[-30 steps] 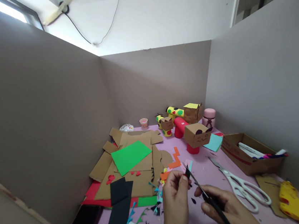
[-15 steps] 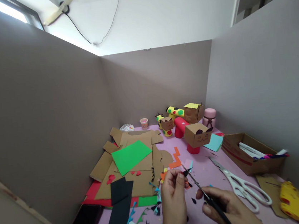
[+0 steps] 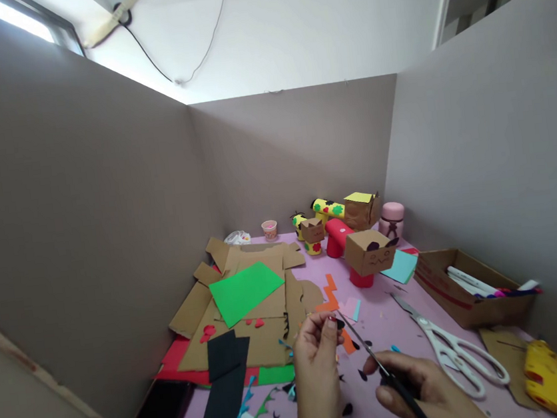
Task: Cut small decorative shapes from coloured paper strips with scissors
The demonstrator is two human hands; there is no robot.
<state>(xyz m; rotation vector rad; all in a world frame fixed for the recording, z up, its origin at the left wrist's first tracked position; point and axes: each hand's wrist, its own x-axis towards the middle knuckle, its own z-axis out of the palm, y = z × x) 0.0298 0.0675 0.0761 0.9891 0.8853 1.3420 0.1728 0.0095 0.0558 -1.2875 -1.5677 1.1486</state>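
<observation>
Black paper scrap (image 3: 340, 323), pinched in left hand (image 3: 316, 359) fingertips. Right hand (image 3: 425, 393) grips small dark scissors (image 3: 376, 362), tips at scrap. White scissors (image 3: 455, 350) lie nearby.

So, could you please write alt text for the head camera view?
The right hand works small black scissors on a tiny dark paper piece pinched by the left hand, above a pink table covered with cardboard and paper scraps.

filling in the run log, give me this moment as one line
left hand: pinches small black paper scrap | right hand: holds small scissors at scrap | nearby: white scissors, pink table
</observation>
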